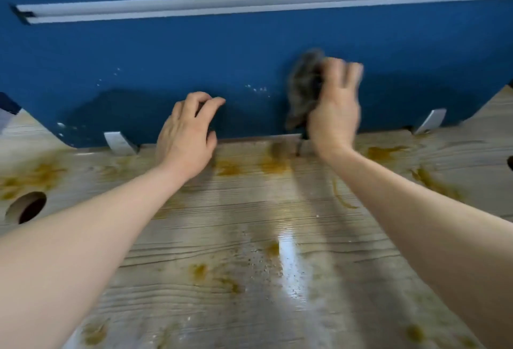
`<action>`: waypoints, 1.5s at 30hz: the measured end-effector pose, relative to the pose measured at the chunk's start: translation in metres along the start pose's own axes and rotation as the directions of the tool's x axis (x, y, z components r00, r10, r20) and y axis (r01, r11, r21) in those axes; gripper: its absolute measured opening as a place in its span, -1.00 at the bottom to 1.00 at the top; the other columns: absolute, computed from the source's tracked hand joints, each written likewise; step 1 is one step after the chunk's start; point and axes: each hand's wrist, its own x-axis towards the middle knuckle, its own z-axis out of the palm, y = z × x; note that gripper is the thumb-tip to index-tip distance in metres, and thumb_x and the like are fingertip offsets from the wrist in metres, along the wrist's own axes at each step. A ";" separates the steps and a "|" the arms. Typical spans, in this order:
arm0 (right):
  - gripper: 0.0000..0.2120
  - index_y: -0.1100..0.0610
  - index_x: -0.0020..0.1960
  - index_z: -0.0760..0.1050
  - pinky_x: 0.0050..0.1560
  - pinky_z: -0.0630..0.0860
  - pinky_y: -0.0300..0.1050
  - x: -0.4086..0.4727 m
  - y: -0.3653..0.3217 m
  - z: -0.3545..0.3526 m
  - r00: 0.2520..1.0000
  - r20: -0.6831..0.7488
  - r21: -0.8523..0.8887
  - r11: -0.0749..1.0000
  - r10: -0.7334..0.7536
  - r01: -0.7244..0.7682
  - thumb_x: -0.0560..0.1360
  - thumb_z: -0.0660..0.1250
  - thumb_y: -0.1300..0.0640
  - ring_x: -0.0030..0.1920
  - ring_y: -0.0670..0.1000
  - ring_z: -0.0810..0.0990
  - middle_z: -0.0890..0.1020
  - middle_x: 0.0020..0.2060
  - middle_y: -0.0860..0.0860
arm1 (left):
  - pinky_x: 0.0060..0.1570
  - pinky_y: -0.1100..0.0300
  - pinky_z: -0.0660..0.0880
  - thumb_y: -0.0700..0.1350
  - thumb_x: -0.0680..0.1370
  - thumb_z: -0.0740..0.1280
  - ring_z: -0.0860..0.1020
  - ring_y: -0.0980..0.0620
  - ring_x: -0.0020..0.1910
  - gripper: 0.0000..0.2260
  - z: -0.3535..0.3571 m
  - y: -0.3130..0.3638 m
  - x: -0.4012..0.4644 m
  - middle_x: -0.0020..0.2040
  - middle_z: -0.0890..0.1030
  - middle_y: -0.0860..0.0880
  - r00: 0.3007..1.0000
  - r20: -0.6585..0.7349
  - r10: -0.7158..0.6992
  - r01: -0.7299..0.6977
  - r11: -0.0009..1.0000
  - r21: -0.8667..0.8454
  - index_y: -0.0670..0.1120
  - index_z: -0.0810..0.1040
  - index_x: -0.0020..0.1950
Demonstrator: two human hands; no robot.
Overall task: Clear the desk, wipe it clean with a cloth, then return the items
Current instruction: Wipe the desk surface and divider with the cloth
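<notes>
The wooden desk (pixel 249 223) has a pale grain surface with yellow-brown stains and a wet shine near the middle. My right hand (pixel 334 107) presses a dark grey cloth (pixel 302 90) against the blue partition (pixel 222 57) behind the desk; both are blurred by motion. My left hand (pixel 188 135) rests at the desk's back edge against the partition, fingers curled and apart, holding nothing. No desk items are in view.
A round cable hole (pixel 27 207) sits at the desk's left. Two grey metal brackets (pixel 119 141) (pixel 430 121) join the partition to the desk. A white rail (pixel 249 4) runs across the partition. White specks dot the blue panel.
</notes>
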 end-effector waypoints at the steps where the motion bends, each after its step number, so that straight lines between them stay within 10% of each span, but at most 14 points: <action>1: -0.70 0.09 0.24 0.31 -0.23 0.27 -0.05 0.006 0.015 -0.004 0.992 -0.078 -0.027 0.994 0.104 -0.106 0.52 0.13 0.26 -0.05 0.23 0.48 0.33 0.19 0.12 | 0.10 0.01 0.39 -0.21 0.49 0.32 0.35 -0.10 0.19 -0.52 -0.001 -0.006 -0.002 0.28 0.35 -0.06 1.000 -0.007 -0.004 0.004 1.000 -0.011 -0.01 0.35 0.39; 7: -0.57 0.20 0.34 0.27 -0.27 0.21 -0.03 0.004 -0.025 0.024 0.926 -0.212 -0.155 0.925 0.313 -0.348 0.48 0.13 0.38 0.02 0.24 0.45 0.31 0.28 0.21 | 0.10 0.04 0.39 -0.20 0.49 0.34 0.36 -0.08 0.17 -0.52 -0.007 -0.041 -0.009 0.28 0.35 -0.05 0.999 -0.032 0.003 -0.004 1.000 -0.026 -0.01 0.35 0.39; 11: -0.68 0.13 0.21 0.35 -0.42 0.30 -0.03 -0.035 -0.091 0.060 1.000 -0.016 -0.145 0.989 0.021 -0.023 0.47 0.21 0.28 0.00 0.25 0.44 0.38 0.16 0.20 | 0.10 -0.01 0.41 -0.25 0.47 0.35 0.37 -0.10 0.18 -0.46 -0.006 -0.057 -0.012 0.29 0.35 -0.07 0.999 -0.005 0.052 -0.052 0.998 -0.021 -0.01 0.34 0.42; 16: -0.63 -0.03 0.12 0.26 -0.51 0.29 -0.14 -0.036 -0.079 0.060 0.886 0.172 -0.173 0.872 -0.431 0.458 0.41 0.32 0.19 -0.10 0.21 0.46 0.26 0.05 0.10 | 0.13 -0.04 0.41 -0.28 0.44 0.36 0.37 -0.13 0.20 -0.40 -0.003 -0.064 -0.013 0.33 0.34 -0.09 0.996 0.015 0.088 -0.088 0.996 0.013 0.00 0.31 0.45; 20: -0.85 -0.17 0.03 0.23 -0.15 0.37 0.01 -0.026 -0.017 0.017 0.991 0.125 -0.161 0.984 -0.054 0.074 0.59 0.09 0.09 -0.02 0.20 0.47 0.34 0.17 0.11 | 0.14 -0.01 0.41 -0.23 0.49 0.34 0.38 -0.10 0.22 -0.45 0.002 -0.071 -0.016 0.33 0.34 -0.08 0.995 0.013 0.101 -0.101 0.995 -0.017 0.01 0.31 0.45; 24: -0.55 0.13 0.34 0.20 -0.24 0.29 -0.01 -0.022 -0.005 0.027 0.966 -0.033 -0.255 0.932 0.256 -0.256 0.49 0.11 0.37 -0.18 0.26 0.45 0.23 0.30 0.25 | 0.12 0.04 0.40 -0.21 0.51 0.32 0.37 -0.08 0.20 -0.49 0.005 -0.077 -0.019 0.29 0.36 -0.07 0.995 0.012 0.100 -0.099 0.994 -0.044 0.01 0.32 0.44; 34: -0.61 0.05 0.28 0.32 -0.19 0.42 0.04 -0.049 -0.016 0.039 0.970 0.228 -0.197 0.971 -0.086 0.133 0.49 0.15 0.33 0.08 0.24 0.35 0.29 0.22 0.21 | 0.15 -0.05 0.36 -0.23 0.48 0.34 0.39 -0.14 0.17 -0.49 0.019 -0.057 -0.017 0.26 0.40 -0.11 0.990 0.052 0.128 -0.129 0.992 0.012 -0.04 0.35 0.42; 40: -0.73 0.11 0.22 0.27 -0.06 0.41 0.07 -0.022 0.062 0.009 0.955 0.007 -0.159 0.943 0.298 -0.293 0.56 0.02 0.30 0.01 0.28 0.42 0.28 0.20 0.24 | 0.07 -0.06 0.39 -0.26 0.45 0.36 0.39 -0.17 0.14 -0.49 0.030 -0.037 -0.011 0.25 0.42 -0.12 0.989 0.069 0.133 -0.130 0.990 -0.049 -0.07 0.39 0.39; 45: -0.61 0.14 0.23 0.32 -0.06 0.45 0.04 -0.047 0.009 0.044 0.988 0.082 -0.107 0.987 0.130 -0.121 0.44 0.14 0.39 -0.11 0.26 0.46 0.31 0.15 0.23 | 0.03 -0.05 0.41 -0.27 0.44 0.37 0.40 -0.16 0.13 -0.47 0.031 -0.045 -0.014 0.23 0.43 -0.12 0.984 0.076 0.163 -0.161 0.986 -0.031 -0.06 0.38 0.40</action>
